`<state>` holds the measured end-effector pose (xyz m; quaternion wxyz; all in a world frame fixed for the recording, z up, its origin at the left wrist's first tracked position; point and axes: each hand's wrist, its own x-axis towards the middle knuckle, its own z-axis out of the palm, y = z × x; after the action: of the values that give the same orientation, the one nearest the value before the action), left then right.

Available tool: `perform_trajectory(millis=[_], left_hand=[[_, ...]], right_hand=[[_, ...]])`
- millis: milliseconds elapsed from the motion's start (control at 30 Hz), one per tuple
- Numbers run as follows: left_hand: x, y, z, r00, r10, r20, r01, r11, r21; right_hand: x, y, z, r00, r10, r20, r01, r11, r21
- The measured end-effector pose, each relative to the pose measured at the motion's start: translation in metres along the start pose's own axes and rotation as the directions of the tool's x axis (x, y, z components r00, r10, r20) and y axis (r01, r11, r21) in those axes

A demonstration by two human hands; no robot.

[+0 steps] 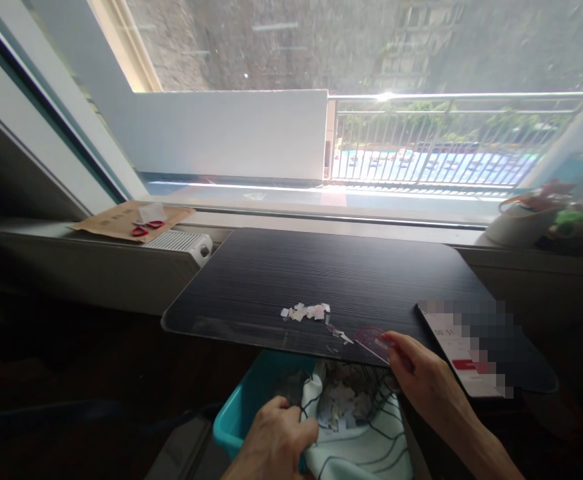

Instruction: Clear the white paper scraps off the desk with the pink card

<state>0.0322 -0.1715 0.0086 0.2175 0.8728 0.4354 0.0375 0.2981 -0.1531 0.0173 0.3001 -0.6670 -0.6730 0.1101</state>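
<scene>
Between the thumb and fingers of my right hand (419,370) is a see-through pink protractor (370,341), its straight edge low over the table's front edge. Left of it lie a few thin scraps (340,334) and a small heap of torn paper pieces (306,311). Below the table edge, my left hand (276,433) is closed on the rim of a pale green bag with dark lines (359,453). Paper scraps (344,403) fill part of that bag. It sits in a turquoise bin (241,403), partly under the table.
A dark wood-grain table (331,267) stands against the window sill. On its right lies a phone (456,353), partly pixelated. The sill carries a brown envelope (106,223) with red-handled scissors (147,228) at left, and a white pot-like container (511,223) at right.
</scene>
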Motion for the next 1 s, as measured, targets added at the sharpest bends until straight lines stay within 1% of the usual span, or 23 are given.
perform_trajectory(millis=[67, 167, 300, 433, 567, 700, 867, 933, 1000], left_hand=[[-0.001, 0.003, -0.005, 1.000, -0.029, -0.009, 0.029, 0.999, -0.035], [-0.001, 0.005, -0.009, 0.999, -0.052, -0.006, 0.051, 0.998, -0.045], [-0.001, 0.006, -0.010, 0.998, -0.058, 0.019, 0.059, 0.998, -0.037], [-0.001, 0.007, -0.011, 0.998, -0.051, 0.025, 0.052, 0.997, -0.050], [-0.002, 0.005, -0.009, 0.999, -0.041, 0.015, 0.042, 0.997, -0.060], [0.002, 0.004, -0.006, 0.999, -0.003, 0.040, 0.005, 0.998, -0.058], [0.012, 0.006, -0.004, 0.993, 0.061, 0.104, -0.064, 0.998, 0.018], [0.014, 0.006, -0.004, 0.989, 0.083, 0.126, -0.090, 0.995, 0.049], [0.014, 0.006, -0.004, 0.984, 0.101, 0.147, -0.111, 0.992, 0.063]], right_hand=[[0.000, -0.001, -0.001, 1.000, 0.011, -0.010, -0.011, 1.000, 0.002], [-0.001, -0.003, 0.000, 1.000, 0.002, 0.000, -0.002, 1.000, 0.029], [-0.001, -0.010, 0.002, 0.999, -0.033, 0.025, 0.031, 0.997, 0.067], [-0.002, -0.015, 0.000, 0.999, -0.020, 0.044, 0.016, 0.997, 0.080], [-0.001, -0.014, 0.002, 1.000, -0.021, -0.012, 0.022, 0.997, 0.074], [0.000, -0.013, 0.009, 0.999, -0.043, -0.006, 0.043, 0.993, 0.106], [0.002, -0.014, 0.010, 0.999, -0.033, -0.015, 0.034, 0.994, 0.108], [0.002, -0.015, 0.010, 0.999, -0.051, 0.018, 0.049, 0.993, 0.107], [0.003, -0.015, 0.009, 0.993, -0.088, 0.081, 0.078, 0.989, 0.122]])
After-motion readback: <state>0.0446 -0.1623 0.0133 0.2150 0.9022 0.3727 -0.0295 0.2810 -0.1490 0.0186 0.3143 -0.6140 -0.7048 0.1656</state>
